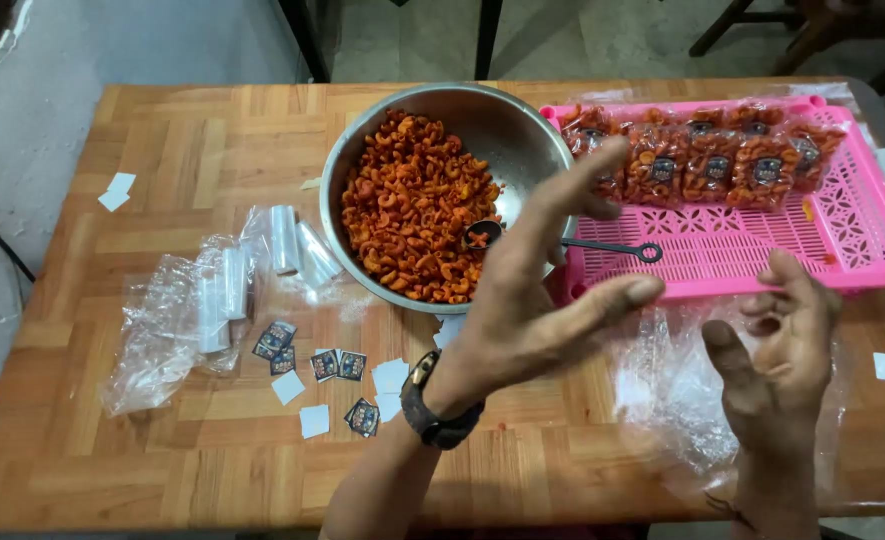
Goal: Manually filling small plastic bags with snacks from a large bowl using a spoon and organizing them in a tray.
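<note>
Two empty hands hover over a wooden surface (162, 470), the left hand (532, 300) spread, the right hand (777, 345) loosely curled, perhaps above clear plastic bags (662, 390). Beyond sit a steel bowl (522, 130) of orange snacks (412, 205) and a pink tray (842, 220).

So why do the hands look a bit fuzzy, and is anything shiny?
In the head view, the left hand and right hand look soft at the edges, likely motion blur; the metal bowl shows pale glare on its bare inner wall; the clear plastic bags catch white highlights; the table's edges bow slightly, a wide-lens effect.
</note>
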